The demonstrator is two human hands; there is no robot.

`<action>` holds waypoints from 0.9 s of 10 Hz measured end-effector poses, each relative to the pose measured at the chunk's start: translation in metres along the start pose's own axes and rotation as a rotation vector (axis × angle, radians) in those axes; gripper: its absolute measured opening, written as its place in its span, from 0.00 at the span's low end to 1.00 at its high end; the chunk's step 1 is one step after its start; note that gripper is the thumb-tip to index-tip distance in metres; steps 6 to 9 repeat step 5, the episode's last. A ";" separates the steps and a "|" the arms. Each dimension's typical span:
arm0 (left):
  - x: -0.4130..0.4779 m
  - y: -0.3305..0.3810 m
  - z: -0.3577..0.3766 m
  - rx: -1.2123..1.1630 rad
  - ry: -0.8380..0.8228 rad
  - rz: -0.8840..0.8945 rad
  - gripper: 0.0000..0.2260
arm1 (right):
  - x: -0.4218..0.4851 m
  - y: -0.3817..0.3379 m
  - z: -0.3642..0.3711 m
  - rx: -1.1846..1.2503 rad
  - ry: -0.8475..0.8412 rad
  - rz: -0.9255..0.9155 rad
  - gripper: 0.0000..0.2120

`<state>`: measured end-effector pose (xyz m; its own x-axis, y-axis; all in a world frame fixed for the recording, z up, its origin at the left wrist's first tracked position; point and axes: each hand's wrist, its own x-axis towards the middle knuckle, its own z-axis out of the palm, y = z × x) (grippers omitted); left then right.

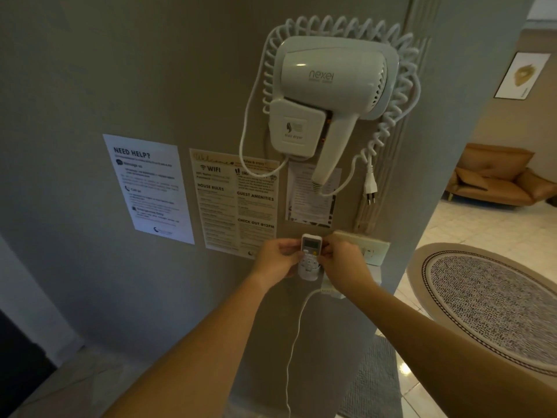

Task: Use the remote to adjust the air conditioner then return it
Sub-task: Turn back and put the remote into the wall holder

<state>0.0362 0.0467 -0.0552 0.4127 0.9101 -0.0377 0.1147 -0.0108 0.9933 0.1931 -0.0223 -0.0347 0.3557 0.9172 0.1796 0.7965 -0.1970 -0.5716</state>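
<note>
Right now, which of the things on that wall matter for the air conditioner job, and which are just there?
Part of the job:
- remote, sitting in its wall holder
- left hand and right hand, both gripping the remote's sides

Just there:
- hair dryer with coiled cord
- wall notices
- switch plate
- round rug
- sofa

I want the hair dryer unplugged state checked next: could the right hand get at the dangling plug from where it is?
Probably yes. The right hand is on the remote, and the plug hangs free against the wall above it, nothing between them. The hand would have to let go of the remote first.
</note>
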 end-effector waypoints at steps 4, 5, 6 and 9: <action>-0.020 0.026 0.007 0.153 0.125 0.116 0.14 | -0.032 -0.002 -0.048 0.098 0.060 -0.034 0.17; -0.030 0.043 0.015 0.251 0.167 0.193 0.16 | -0.042 -0.001 -0.070 0.098 0.078 -0.053 0.18; -0.030 0.043 0.015 0.251 0.167 0.193 0.16 | -0.042 -0.001 -0.070 0.098 0.078 -0.053 0.18; -0.030 0.043 0.015 0.251 0.167 0.193 0.16 | -0.042 -0.001 -0.070 0.098 0.078 -0.053 0.18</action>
